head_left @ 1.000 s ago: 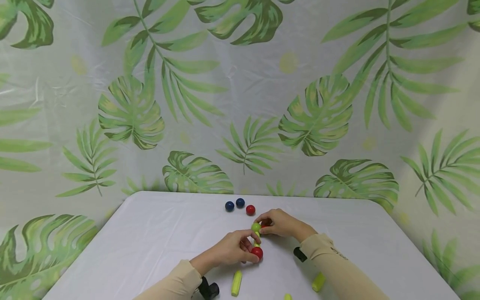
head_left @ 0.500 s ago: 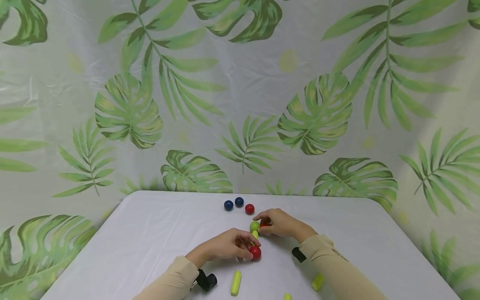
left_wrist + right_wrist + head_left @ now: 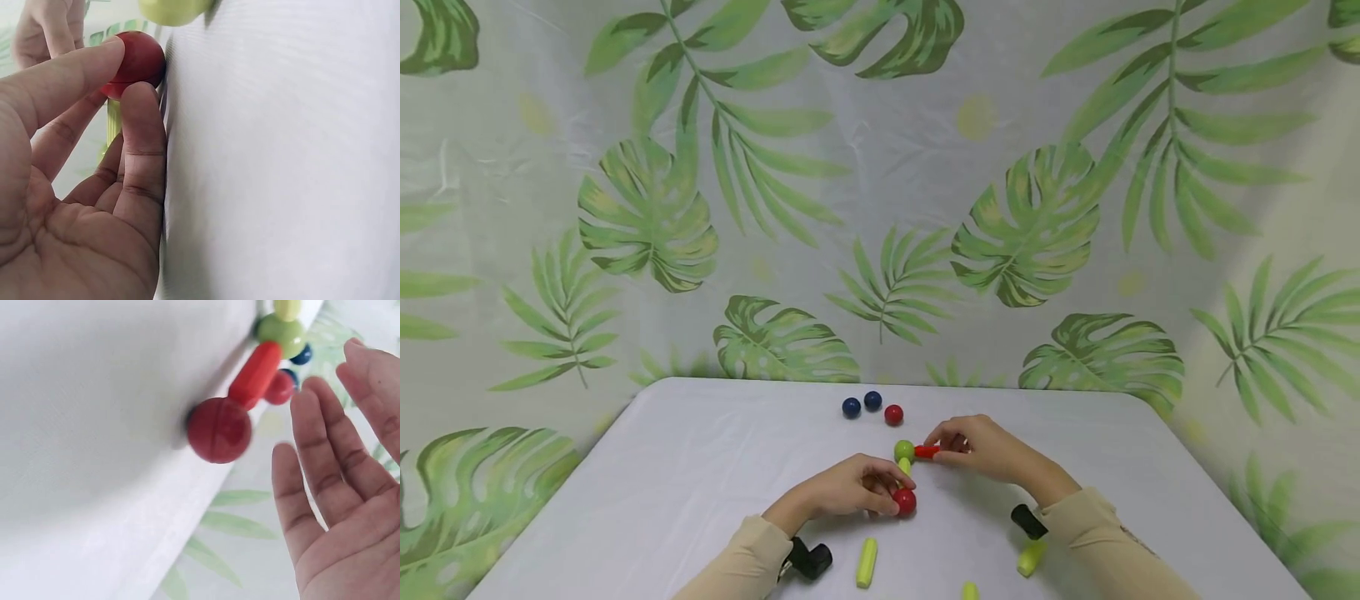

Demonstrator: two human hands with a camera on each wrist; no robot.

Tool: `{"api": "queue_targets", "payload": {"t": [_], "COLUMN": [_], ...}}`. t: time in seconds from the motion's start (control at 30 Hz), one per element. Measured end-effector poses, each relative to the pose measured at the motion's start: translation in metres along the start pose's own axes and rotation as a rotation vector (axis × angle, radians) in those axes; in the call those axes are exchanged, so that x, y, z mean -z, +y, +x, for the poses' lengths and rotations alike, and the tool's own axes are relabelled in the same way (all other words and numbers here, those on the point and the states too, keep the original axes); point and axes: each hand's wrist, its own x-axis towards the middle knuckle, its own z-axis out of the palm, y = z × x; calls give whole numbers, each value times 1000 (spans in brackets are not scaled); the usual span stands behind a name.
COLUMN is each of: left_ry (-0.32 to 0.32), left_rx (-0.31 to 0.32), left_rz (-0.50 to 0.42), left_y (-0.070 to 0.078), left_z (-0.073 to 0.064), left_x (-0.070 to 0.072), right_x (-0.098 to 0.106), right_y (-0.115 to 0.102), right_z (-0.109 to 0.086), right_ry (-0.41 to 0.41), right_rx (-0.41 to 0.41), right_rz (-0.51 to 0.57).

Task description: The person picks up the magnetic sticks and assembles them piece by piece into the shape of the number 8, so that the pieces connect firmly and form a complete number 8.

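My left hand [image 3: 850, 487] pinches a red ball [image 3: 144, 59] between thumb and fingers, low on the white table. From that ball a yellow-green rod [image 3: 905, 467] runs back to a light green ball [image 3: 904, 451]. A red rod [image 3: 255, 376] branches off the green ball to the right, with another red ball [image 3: 219, 430] on its outer end. My right hand [image 3: 988, 450] is beside that red end. In the right wrist view its fingers are extended and apart from the pieces, holding nothing. The head view hides the outer red ball behind this hand.
Two dark blue balls [image 3: 852, 407] and a loose red ball [image 3: 893, 414] lie near the back edge of the white table [image 3: 700, 467]. Toward the front lie yellow-green rods, one left of centre [image 3: 867, 562] and another by the right forearm [image 3: 1032, 558]. A leaf-patterned sheet hangs behind.
My right hand has let go and drawn off to the right, uncovering the red rod. My left hand keeps its pinch on the red ball. The head view has shifted slightly.
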Motion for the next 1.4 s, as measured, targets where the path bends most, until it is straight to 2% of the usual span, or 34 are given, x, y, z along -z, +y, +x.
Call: {"api": "queue_targets", "payload": {"t": [0.3,0.5,0.67,1.0,1.3,1.4], "left_ry": [16,8,2,18,15,13], "left_rx": [-12,-15,-18,-7,-20,-21], "left_rz": [4,-18,-40,-35,-15,-13], "left_y": [-4,-3,-4,-8,-9,-10], "left_z": [-4,-5,-4,-1,0,0], "left_x": [2,3,3,2,2,2], "right_x": [-7,-23,-41,-69,-76,-77], "right_y": [-34,-57,-66,-72,-74,-75], "right_z": [-23,-29,-29,-22,-16,-15], "right_ry": [-121,-225,-290,-349,-336,-336], "right_rx": [24,54,76,77,152,150], "right_rz": [125,180,197,157,38,25]}}
